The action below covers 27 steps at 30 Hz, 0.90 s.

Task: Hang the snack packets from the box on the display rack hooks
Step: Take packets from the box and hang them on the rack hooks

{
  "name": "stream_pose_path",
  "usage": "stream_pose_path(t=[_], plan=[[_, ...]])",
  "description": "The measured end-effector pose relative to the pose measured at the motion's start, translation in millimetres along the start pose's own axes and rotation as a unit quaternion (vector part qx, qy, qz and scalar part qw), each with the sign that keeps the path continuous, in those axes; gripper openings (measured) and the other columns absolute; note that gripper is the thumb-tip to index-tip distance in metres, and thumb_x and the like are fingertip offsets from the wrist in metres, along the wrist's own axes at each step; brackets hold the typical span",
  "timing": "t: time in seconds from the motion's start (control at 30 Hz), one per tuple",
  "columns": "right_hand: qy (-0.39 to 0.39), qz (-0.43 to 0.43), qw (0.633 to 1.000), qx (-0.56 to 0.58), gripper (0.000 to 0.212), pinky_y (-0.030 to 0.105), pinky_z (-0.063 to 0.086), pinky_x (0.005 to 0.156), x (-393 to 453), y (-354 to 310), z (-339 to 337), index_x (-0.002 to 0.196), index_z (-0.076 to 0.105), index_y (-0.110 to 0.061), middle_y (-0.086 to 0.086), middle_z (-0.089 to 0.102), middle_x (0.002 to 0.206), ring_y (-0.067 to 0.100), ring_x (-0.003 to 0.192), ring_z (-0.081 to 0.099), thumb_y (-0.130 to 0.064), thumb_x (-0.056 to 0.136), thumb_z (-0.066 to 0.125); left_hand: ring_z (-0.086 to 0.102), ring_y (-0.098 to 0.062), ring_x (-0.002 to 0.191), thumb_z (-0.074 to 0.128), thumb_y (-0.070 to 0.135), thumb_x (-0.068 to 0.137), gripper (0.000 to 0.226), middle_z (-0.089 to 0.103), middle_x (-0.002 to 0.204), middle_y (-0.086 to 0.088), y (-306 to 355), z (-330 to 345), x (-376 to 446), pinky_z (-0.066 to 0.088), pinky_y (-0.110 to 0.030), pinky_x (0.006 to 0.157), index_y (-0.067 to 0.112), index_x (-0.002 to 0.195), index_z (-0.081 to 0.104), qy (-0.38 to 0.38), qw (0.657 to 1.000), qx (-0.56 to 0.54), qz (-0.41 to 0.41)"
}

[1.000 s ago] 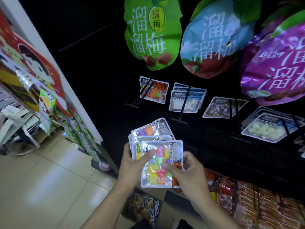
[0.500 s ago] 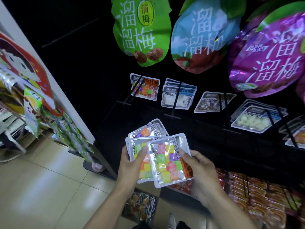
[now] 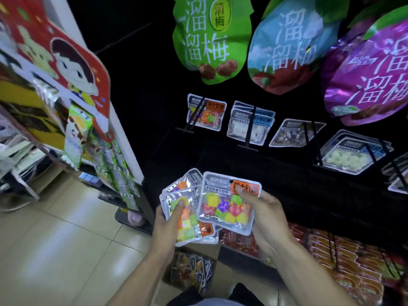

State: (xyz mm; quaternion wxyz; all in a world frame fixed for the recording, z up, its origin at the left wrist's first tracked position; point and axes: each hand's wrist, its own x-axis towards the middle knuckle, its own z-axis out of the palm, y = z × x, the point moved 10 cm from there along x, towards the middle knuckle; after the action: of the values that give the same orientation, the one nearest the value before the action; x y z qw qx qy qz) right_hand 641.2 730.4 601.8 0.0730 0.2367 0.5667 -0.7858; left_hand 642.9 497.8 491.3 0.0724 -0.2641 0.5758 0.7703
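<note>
- Three big plum bags hang on top: green (image 3: pixel 210 38), blue (image 3: pixel 287 47), purple (image 3: pixel 371 76).
- Below them, the hooks (image 3: pixel 250 127) carry at least five small packet groups.
- The left hand (image 3: pixel 170 224) has its grip closed on a fanned stack of about three packets (image 3: pixel 185 208), thumb on top.
- The right hand (image 3: pixel 262 215) pinches one candy packet (image 3: pixel 227 206) at its orange corner, overlapping the stack.
- The box (image 3: pixel 192 270) sits on the floor below, between the forearms.
- Dark open space lies between the hands and the hooks.

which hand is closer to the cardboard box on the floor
Left. The left hand holds its packets almost directly above the cardboard box; the right hand sits farther right.
</note>
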Motion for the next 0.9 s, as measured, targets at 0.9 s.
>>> stream_pose_path(t=[0.9], plan=[[-0.057, -0.202, 0.97, -0.126, 0.025, 0.024, 0.055, 0.093, 103.5, -53.0, 114.1, 0.12, 0.067, -0.011, 0.0, 0.074, 0.115, 0.008, 0.108, 0.07, -0.023, 0.098, 0.068, 0.079, -0.033, 0.08, 0.07, 0.025, 0.093, 0.038, 0.08, 0.103, -0.009, 9.7, -34.2, -31.7, 0.063, -0.036, 0.055, 0.028, 0.129, 0.056, 0.069, 0.996, -0.056, 0.001]])
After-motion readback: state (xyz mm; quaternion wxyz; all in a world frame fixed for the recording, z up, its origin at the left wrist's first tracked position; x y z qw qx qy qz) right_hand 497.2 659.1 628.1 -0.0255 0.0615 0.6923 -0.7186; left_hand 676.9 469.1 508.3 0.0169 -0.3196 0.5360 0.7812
